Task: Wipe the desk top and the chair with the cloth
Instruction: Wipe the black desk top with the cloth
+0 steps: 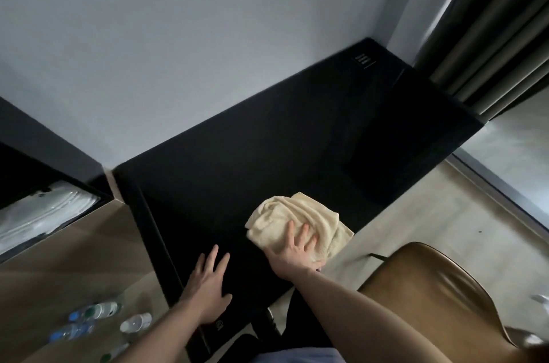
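Observation:
A cream cloth point(292, 215) lies bunched on the black desk top point(267, 148), near the desk's front edge. My right hand point(295, 249) presses flat on the near part of the cloth, fingers spread and straight. My left hand point(208, 288) rests flat on the bare desk surface to the left of the cloth, fingers spread, holding nothing. The brown chair point(439, 300) stands at the lower right, just off the desk's front edge.
Several plastic water bottles point(95, 312) stand on the wooden floor at the lower left. A black shelf with folded white linen point(44, 214) is at the left. Dark curtains point(493, 35) hang at the desk's far right end. The wall runs along the desk's back.

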The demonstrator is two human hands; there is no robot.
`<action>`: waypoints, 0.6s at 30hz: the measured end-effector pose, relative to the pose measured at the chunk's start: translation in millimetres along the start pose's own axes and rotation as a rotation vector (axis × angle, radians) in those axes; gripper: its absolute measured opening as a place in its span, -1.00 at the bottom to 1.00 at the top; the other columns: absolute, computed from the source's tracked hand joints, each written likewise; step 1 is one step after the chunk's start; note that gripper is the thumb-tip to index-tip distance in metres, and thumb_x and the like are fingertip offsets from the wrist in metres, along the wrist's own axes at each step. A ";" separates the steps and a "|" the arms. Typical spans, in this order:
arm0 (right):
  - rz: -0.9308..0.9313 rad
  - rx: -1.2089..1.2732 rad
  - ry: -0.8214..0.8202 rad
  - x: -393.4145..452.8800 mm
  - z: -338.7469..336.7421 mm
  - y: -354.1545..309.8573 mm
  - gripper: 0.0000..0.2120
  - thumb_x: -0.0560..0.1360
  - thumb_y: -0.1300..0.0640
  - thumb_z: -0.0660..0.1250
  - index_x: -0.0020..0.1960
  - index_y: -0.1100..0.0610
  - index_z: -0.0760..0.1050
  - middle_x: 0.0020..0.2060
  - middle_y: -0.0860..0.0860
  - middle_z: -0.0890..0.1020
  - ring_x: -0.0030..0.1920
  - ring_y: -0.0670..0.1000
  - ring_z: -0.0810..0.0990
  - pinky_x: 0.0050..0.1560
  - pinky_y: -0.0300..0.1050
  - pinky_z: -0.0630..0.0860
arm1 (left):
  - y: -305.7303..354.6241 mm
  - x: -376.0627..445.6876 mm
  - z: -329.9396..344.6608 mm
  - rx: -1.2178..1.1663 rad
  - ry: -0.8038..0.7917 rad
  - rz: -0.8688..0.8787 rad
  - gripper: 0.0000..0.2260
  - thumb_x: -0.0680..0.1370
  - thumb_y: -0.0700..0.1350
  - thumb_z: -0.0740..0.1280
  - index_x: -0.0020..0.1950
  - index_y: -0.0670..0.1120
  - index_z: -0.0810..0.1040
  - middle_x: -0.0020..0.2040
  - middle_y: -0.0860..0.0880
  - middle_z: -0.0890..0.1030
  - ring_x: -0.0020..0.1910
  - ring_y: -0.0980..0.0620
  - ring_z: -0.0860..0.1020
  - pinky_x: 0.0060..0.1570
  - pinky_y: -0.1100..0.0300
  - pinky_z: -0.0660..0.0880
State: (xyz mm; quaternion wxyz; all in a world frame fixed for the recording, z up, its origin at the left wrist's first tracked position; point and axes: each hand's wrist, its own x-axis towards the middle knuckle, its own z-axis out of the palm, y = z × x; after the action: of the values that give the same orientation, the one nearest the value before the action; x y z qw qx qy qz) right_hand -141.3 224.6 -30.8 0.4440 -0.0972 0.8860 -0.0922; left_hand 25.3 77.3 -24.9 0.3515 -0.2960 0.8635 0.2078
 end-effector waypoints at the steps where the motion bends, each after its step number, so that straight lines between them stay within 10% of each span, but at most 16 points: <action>1: 0.025 0.019 0.014 6.6 -10.0 9.8 0.01 0.51 -0.58 0.06 0.66 -0.20 -0.45 0.66 0.00 -0.43 0.66 0.23 -0.42 0.52 0.61 -0.09 | 10.2 4.9 -4.1 0.007 -0.010 0.016 -0.18 0.65 0.09 0.32 0.72 0.11 -0.17 0.67 0.04 -0.37 0.68 -0.17 -0.22 0.61 -0.09 0.08; 18: 0.149 0.114 0.120 137.7 -207.1 126.8 -0.01 0.57 -0.48 0.13 0.65 -0.18 -0.47 0.66 0.04 -0.42 0.67 0.27 -0.37 0.60 0.50 -0.17 | 192.2 116.9 -95.3 0.111 -0.087 0.113 -0.21 0.66 0.03 0.30 0.71 0.16 -0.17 0.66 0.03 -0.40 0.67 -0.22 -0.25 0.62 -0.21 0.08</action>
State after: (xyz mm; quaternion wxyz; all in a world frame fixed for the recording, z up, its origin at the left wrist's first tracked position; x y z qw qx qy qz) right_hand -400.2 327.7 -46.4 0.4007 0.0003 0.9090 -0.1148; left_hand -214.7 122.5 -17.7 0.3923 -0.2173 0.8729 0.1921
